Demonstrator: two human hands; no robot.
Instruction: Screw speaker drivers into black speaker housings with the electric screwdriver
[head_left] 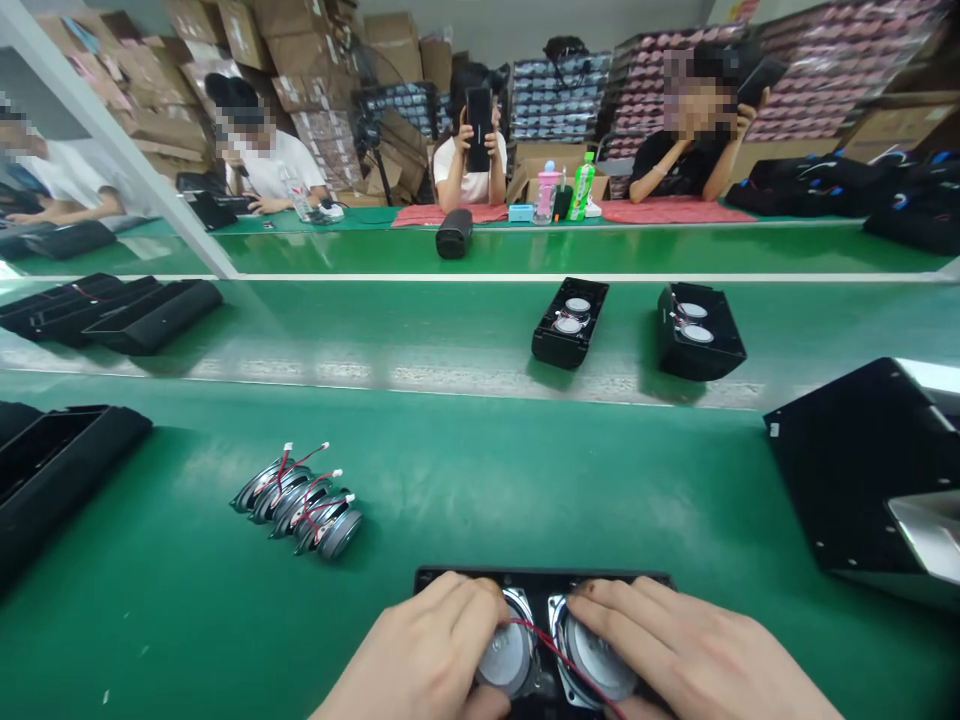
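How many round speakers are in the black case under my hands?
2 visible: the left speaker partly under your left hand, the right speaker partly under your right hand. Some of the black case is hidden.

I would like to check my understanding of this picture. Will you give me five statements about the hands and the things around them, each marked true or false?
1. The left hand touches the left speaker driver. True.
2. The right hand holds a screwdriver. False: it touches the right speaker driver.
3. A row of loose speaker drivers lies on the green table, left of the black speaker housing at the hands. True.
4. The two farther housings, one on the left and one on the right, contain no drivers. False: each contains two.
5. The green bottle stands to the right of the pink bottle. True.
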